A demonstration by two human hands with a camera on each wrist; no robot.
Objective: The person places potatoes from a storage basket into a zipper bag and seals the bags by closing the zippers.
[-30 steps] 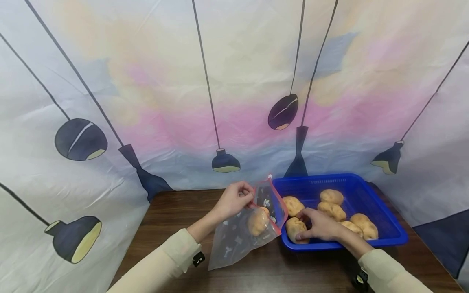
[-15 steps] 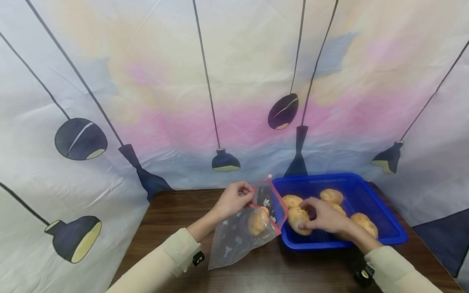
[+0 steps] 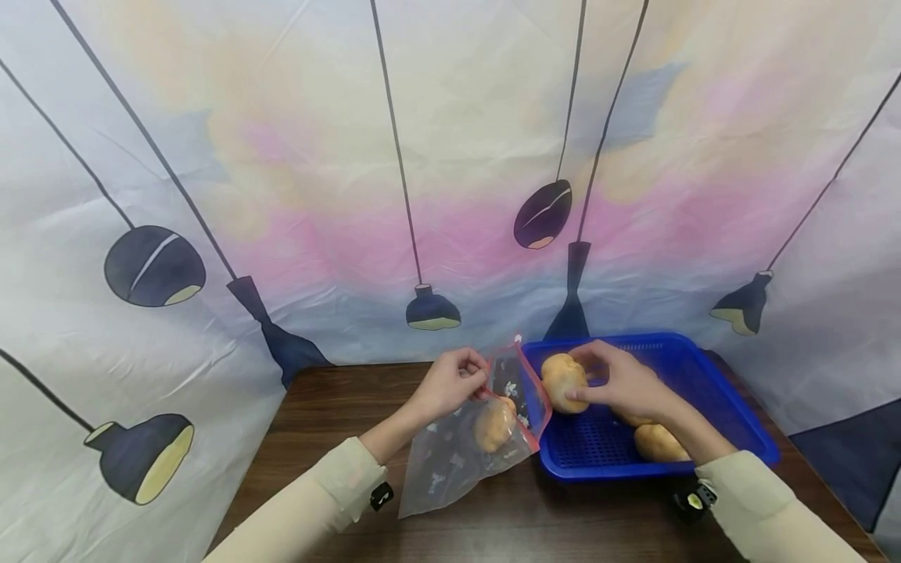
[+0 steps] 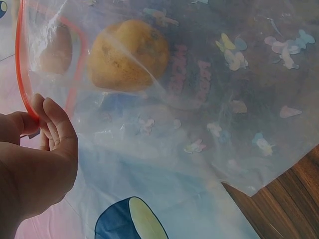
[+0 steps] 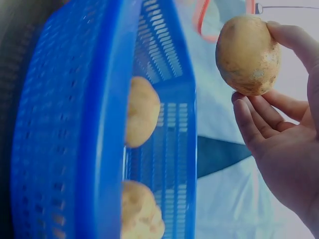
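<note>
My left hand (image 3: 448, 387) pinches the red zip rim of a clear plastic zip bag (image 3: 439, 473), whose mouth gapes toward the right. Inside the bag lies one potato (image 4: 128, 56), seen through the printed film. Over the left part of a blue plastic basket (image 3: 728, 391), my right hand (image 3: 629, 385) holds another potato (image 3: 563, 383) between thumb and fingers, close beside the bag's mouth. More potatoes (image 5: 142, 112) rest in the basket; in the head view the right hand and forearm hide some of them.
A dark wooden table (image 3: 338, 422) carries the basket and the bag. Behind it hangs a cloth backdrop (image 3: 479, 156) printed with lamps. The basket's left rim stands right next to the bag's mouth.
My right hand has lifted the potato from the basket's front left corner, up and away from the basket floor. My left hand and the bag have stayed in place.
</note>
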